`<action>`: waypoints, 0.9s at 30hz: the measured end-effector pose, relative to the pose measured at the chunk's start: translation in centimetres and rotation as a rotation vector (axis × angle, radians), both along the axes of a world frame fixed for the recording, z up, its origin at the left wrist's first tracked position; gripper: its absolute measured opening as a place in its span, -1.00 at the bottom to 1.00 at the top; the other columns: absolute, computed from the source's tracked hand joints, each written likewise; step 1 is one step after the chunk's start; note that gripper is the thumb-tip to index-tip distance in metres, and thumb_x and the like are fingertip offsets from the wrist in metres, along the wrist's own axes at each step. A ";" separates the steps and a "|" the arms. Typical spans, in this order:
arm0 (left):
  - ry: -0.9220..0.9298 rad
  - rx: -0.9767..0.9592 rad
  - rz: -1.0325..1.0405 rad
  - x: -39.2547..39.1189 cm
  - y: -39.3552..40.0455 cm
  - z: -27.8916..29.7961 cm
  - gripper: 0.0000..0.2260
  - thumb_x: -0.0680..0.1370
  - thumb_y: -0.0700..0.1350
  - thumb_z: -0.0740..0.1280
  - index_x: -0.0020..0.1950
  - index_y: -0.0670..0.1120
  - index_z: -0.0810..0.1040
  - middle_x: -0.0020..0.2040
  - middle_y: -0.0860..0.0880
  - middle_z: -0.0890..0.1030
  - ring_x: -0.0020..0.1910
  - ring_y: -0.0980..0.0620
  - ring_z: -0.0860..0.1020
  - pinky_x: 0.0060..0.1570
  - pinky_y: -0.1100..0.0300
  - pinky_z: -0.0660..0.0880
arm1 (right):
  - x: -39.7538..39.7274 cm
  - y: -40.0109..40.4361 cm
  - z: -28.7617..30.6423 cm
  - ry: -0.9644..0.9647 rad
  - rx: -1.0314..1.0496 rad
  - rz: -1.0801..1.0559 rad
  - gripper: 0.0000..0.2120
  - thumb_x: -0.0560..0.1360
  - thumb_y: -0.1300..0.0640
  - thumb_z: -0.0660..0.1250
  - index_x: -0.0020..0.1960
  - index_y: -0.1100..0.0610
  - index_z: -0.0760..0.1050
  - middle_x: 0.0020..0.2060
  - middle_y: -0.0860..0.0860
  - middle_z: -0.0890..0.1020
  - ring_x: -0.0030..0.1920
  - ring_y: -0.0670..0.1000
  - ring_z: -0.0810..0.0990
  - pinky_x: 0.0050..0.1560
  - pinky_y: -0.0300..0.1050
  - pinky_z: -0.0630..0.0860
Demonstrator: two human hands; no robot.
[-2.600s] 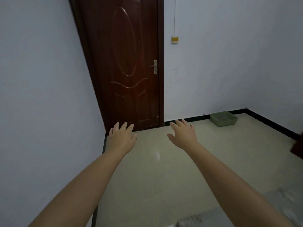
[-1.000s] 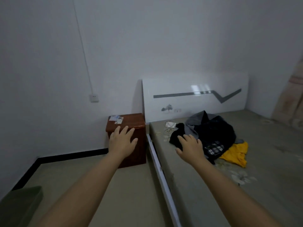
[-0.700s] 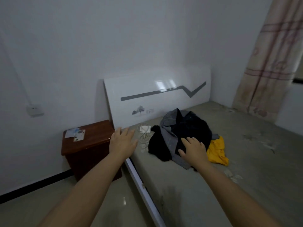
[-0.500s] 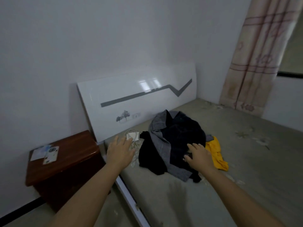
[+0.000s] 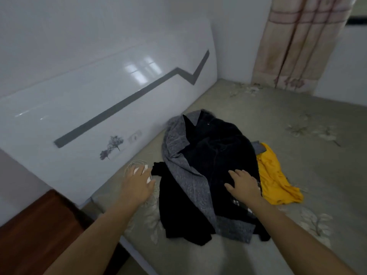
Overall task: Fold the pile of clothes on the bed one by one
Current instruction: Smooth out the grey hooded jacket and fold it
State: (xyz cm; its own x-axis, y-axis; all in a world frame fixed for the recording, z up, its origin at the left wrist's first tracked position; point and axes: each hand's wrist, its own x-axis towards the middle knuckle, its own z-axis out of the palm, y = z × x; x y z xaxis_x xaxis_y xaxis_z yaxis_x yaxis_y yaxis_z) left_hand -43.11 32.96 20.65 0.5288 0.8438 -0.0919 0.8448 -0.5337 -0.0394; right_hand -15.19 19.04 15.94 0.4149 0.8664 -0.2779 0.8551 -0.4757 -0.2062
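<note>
A pile of clothes (image 5: 210, 155) lies on the bed (image 5: 307, 175) near the headboard: black garments, a grey garment (image 5: 184, 175) draped across them, and a yellow garment (image 5: 276, 175) on the right side. A checked piece peeks out under my right wrist. My right hand (image 5: 243, 184) hovers open over the black cloth, fingers spread, holding nothing. My left hand (image 5: 138, 185) is open above the bed's left edge, just left of the pile, over a white charger and cable (image 5: 137, 167).
A glossy white headboard (image 5: 99, 116) with a grey zigzag stripe leans on the wall behind the pile. A dark wooden bedside cabinet (image 5: 39, 231) stands at the lower left. A pinkish checked curtain (image 5: 297, 40) hangs at the far right.
My view swung from the door round to the bed and came closer to the pile. Both hands stayed outstretched and open; the right one now hovers over the black garment.
</note>
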 end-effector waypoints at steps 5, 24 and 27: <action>-0.072 -0.055 -0.256 4.5 9.8 -5.0 -0.51 0.47 0.06 0.08 0.08 -0.27 0.60 -0.04 -0.27 0.62 -0.08 -0.26 0.60 -0.18 0.00 0.56 | 0.2 3.8 -5.3 0.041 -0.123 -0.175 -0.44 0.57 -0.15 0.06 0.48 0.04 0.05 0.47 0.01 0.15 0.46 0.05 0.09 0.41 0.02 0.17; -0.426 -0.294 -0.164 20.2 35.7 -26.4 -0.28 0.50 -0.08 0.34 0.51 -0.05 -0.04 0.49 -0.29 -0.10 0.44 -0.29 0.03 0.35 -0.08 0.14 | 7.5 26.2 -21.3 0.119 0.052 -0.699 -0.34 0.43 -0.25 0.25 0.44 -0.09 0.15 0.49 0.05 -0.20 0.47 0.16 -0.19 0.36 0.17 0.16; -0.551 -0.348 -0.186 20.5 36.9 -26.3 -0.40 0.54 -0.18 0.28 0.49 -0.19 0.05 0.39 -0.32 0.19 0.31 -0.24 0.28 0.22 0.02 0.28 | 7.3 27.6 -21.8 0.051 0.261 -0.754 -0.66 0.49 0.01 0.30 0.07 0.27 0.53 0.47 0.15 0.12 0.44 0.20 0.05 0.30 0.08 0.25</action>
